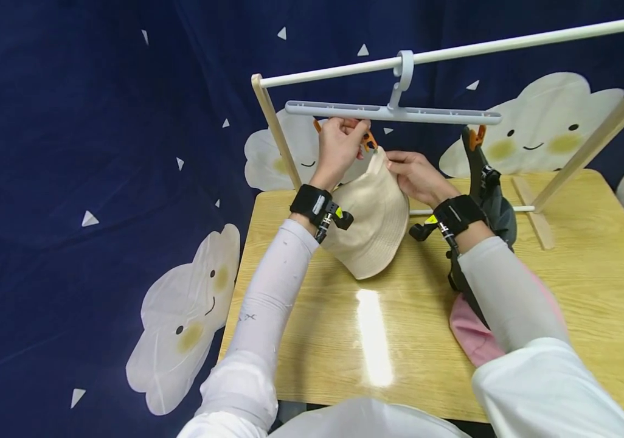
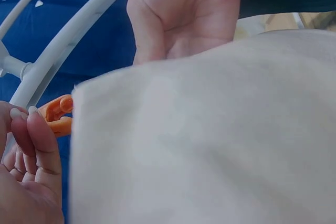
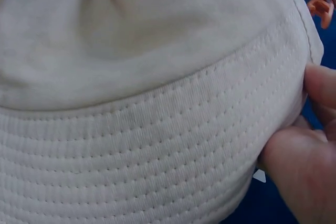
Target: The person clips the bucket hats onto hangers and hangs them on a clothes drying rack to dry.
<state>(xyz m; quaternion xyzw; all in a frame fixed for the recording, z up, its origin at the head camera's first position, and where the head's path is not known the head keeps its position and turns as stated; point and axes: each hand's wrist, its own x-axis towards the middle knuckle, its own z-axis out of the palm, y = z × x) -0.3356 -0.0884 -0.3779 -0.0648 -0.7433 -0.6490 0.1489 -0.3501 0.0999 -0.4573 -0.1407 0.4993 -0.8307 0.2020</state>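
A beige bucket hat (image 1: 373, 210) hangs below the left half of a pale grey clip hanger (image 1: 339, 109), its stitched brim (image 3: 157, 145) facing the right wrist camera. My left hand (image 1: 340, 146) pinches an orange clip (image 2: 58, 114) just under the hanger bar. The clip's far end is right at the hat's edge in the left wrist view. With thumb and fingers, my right hand (image 1: 418, 176) holds the brim near its upper corner. A second orange clip (image 1: 317, 126) shows partly behind my left hand.
The hanger hooks over a white rail (image 1: 509, 47) on a wooden frame (image 1: 276, 131). A dark cap (image 1: 500, 207) hangs from an orange clip (image 1: 476, 137) at the right. On the wooden table (image 1: 323, 340), a pink hat (image 1: 473, 331) lies partly under my right forearm.
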